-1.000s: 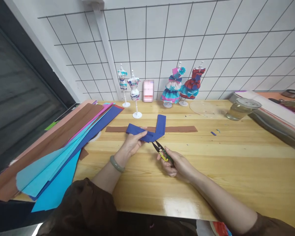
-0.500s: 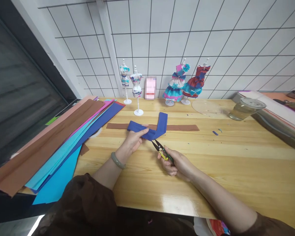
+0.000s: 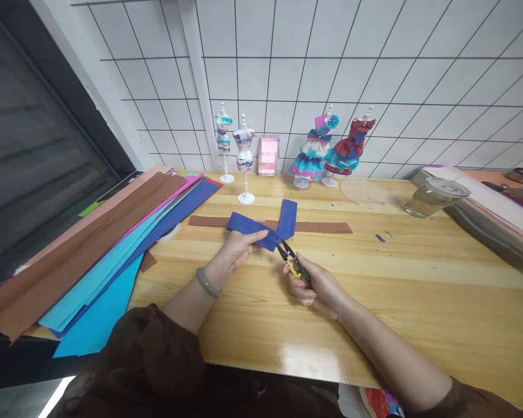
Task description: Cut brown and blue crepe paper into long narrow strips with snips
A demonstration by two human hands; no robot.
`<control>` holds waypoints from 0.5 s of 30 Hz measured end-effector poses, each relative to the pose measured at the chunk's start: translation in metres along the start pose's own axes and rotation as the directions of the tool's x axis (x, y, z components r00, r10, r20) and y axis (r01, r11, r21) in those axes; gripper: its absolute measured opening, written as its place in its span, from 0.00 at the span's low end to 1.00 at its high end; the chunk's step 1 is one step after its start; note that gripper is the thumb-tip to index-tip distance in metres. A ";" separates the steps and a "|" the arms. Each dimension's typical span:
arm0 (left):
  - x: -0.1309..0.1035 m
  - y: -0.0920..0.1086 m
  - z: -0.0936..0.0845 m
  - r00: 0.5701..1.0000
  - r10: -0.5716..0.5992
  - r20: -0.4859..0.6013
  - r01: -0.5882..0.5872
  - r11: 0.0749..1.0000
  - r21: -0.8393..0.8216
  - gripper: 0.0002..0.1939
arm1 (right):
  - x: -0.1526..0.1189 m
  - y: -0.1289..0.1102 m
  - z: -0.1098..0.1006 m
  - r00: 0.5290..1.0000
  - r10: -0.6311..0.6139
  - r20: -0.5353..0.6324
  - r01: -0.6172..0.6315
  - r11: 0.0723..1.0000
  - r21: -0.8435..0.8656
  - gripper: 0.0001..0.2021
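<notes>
My left hand (image 3: 239,248) pinches a folded blue strip (image 3: 253,230), thumb on top and fingers partly beneath it. In my right hand (image 3: 311,285) are small black-bladed snips (image 3: 291,259) with a yellow and green handle. Their blade tips are slightly apart and meet the lower edge of the blue strip, right of my left thumb. Another part of the blue strip (image 3: 289,216) points away toward the wall. Beneath the blue pieces, a long brown strip (image 3: 326,227) lies flat across the wooden table (image 3: 375,313).
Long coloured sheets (image 3: 91,255) are piled at the left. Small mannequins (image 3: 244,157) and dressed ones (image 3: 309,157) stand by the tiled wall, with a blurred pink panel (image 3: 269,157) between them. A lidded cup (image 3: 436,197) stands at the right; blue scraps (image 3: 380,238) lie nearer.
My right hand has moved the snips slightly up and to the right. The blades now meet the blue strip near its bend, and the strip's two parts look more separated there.
</notes>
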State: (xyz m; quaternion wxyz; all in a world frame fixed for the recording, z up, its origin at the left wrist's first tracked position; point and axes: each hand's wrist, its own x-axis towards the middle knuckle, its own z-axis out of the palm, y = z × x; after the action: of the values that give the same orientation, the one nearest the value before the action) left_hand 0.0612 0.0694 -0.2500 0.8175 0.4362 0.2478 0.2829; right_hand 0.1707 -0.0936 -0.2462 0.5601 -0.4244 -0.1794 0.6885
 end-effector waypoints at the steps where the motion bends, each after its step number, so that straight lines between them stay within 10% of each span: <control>1: 0.000 0.000 0.000 1.000 -0.003 0.005 0.003 1.000 0.007 0.22 | 0.000 0.000 0.000 1.000 -0.001 0.002 0.001 1.000 0.003 0.18; 15: -0.003 0.002 -0.001 0.992 -0.055 0.113 0.046 0.995 0.086 0.25 | 0.001 -0.005 -0.005 1.000 -0.014 -0.027 0.015 0.999 0.036 0.18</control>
State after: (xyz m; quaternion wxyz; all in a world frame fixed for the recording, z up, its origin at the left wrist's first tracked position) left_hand 0.0583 0.0684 -0.2485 0.8184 0.4790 0.2229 0.2260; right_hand 0.1777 -0.0927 -0.2464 0.5751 -0.4221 -0.1623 0.6817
